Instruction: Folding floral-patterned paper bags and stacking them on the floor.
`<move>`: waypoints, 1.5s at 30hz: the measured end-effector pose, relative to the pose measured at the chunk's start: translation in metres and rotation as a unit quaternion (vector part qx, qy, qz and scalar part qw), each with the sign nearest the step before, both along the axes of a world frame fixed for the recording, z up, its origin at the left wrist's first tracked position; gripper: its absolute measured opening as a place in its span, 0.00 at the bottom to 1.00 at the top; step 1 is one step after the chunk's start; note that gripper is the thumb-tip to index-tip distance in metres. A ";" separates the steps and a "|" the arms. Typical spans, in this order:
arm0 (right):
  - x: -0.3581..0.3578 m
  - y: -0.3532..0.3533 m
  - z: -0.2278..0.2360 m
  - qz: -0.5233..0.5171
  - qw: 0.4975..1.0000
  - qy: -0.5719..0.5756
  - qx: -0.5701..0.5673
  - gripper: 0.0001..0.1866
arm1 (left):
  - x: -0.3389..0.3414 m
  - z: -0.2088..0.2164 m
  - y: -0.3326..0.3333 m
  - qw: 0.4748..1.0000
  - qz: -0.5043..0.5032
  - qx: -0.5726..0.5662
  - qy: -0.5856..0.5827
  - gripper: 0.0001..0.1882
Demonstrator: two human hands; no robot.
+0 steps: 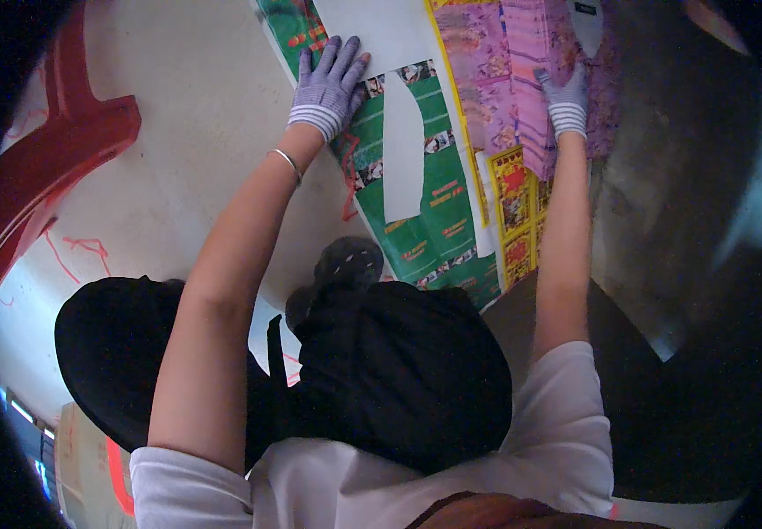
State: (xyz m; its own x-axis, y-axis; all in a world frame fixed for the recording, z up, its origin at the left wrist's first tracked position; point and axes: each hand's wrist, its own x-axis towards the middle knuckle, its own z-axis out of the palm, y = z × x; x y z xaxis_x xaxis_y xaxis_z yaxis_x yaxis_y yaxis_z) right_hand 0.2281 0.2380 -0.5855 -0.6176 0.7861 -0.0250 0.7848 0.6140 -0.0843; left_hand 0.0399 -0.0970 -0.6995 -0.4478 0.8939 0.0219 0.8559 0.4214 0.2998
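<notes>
My left hand (326,88), in a grey-purple knit glove with a striped cuff, lies with spread fingers at the left edge of a green printed sheet (438,198). A white rectangular area (385,31) and a long pale shape (403,150) show on that sheet. To the right, a pink and purple patterned cloth (526,84) overlaps it. My right hand (564,95), gloved alike, looks closed on this cloth; some fingertips blend into the pattern. Just beyond that hand is a pale patch (586,26) with a small dark label, like a garment's neck opening.
Yellow-framed red printed panels (515,220) show below the cloth. A dark red curved frame (63,159), perhaps furniture, stands at the left, near tangled red string (90,247) on the pale floor (187,106). A cardboard box (81,458) is at lower left. A dark surface (654,176) lies right.
</notes>
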 end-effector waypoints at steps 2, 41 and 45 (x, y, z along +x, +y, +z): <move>0.018 0.043 0.008 -0.001 0.998 0.056 -0.027 0.49 | 0.002 -0.002 0.006 1.000 -0.008 0.009 -0.005 0.36; 0.095 0.493 -0.054 0.047 0.971 -0.224 0.070 0.39 | -0.018 0.027 0.006 0.990 -0.029 -0.090 -0.104 0.58; 0.109 0.435 -0.055 0.045 0.976 -0.201 0.064 0.39 | -0.010 0.019 0.007 0.988 -0.040 -0.097 -0.117 0.58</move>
